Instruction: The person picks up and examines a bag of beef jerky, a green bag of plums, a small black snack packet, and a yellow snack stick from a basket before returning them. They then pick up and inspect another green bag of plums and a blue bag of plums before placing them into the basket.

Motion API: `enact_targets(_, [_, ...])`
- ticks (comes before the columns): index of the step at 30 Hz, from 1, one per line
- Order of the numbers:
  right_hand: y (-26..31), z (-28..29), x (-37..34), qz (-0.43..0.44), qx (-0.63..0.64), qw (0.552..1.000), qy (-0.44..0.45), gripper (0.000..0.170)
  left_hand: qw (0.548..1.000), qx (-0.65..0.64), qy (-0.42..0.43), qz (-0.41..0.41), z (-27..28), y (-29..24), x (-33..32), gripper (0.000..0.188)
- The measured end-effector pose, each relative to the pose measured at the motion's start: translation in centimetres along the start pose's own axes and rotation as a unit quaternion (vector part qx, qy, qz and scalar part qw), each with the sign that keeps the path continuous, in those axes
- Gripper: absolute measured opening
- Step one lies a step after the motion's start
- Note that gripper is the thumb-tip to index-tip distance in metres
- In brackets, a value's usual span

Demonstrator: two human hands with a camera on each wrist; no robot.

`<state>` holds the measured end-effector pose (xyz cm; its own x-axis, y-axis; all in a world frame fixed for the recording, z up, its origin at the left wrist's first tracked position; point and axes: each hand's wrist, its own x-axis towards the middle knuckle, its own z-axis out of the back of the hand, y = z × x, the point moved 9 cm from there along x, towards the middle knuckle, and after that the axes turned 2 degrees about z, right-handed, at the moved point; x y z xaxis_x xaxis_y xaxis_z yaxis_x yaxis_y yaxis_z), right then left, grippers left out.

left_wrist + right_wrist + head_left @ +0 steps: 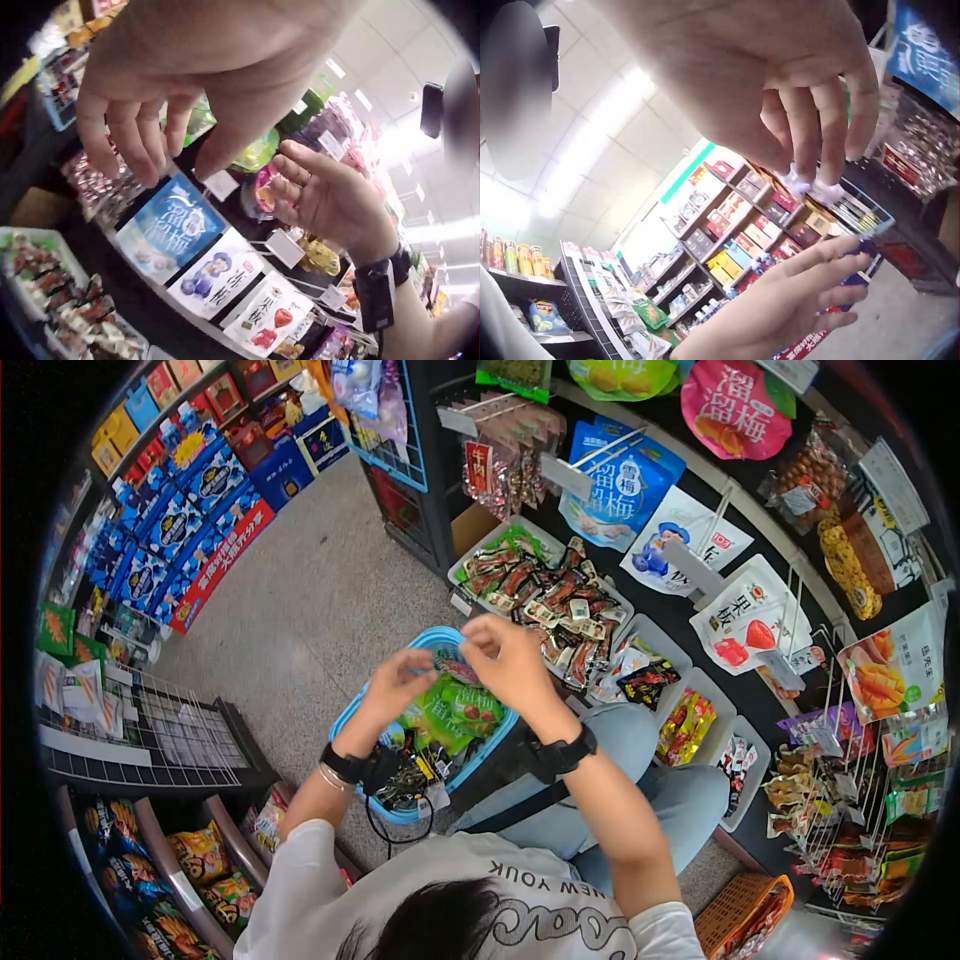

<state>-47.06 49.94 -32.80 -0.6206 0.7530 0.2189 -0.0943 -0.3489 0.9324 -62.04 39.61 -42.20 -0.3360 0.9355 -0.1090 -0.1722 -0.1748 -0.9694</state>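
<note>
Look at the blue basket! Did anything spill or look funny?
No spill that I can see. A thin black cable loops at the rim of the blue basket, near the left wrist strap; it looks odd beside snack bags.

We see packets [455, 712] in a basket [405, 816] beneath the left hand [393, 686] and right hand [510, 665]. Right of the right hand stand filled bins [716, 734]; behind those hang pouches [625, 490]. Left of the left hand stands a wire rack [192, 732]; beyond it, ahead of the hands, stand boxes [180, 525].
</note>
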Motion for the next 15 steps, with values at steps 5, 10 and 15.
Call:
enact_targets(5, [-13.2,-7.9,-3.3,-0.142,0.024,0.988,0.058,0.022,0.959,-0.108,-0.077,0.252,0.2,14.5,-4.1,0.041])
enact_targets(10, [-22.5,-11.2,-7.2,-0.212,-0.067,0.975,0.021,0.024,0.916,-0.024,-0.269,0.296,2.0,33.7,-3.8,0.066])
enact_targets(15, [-28.8,-13.9,-10.8,-0.224,-0.132,0.961,0.097,0.017,0.866,0.123,-0.331,0.353,2.8,30.0,-4.5,0.081])
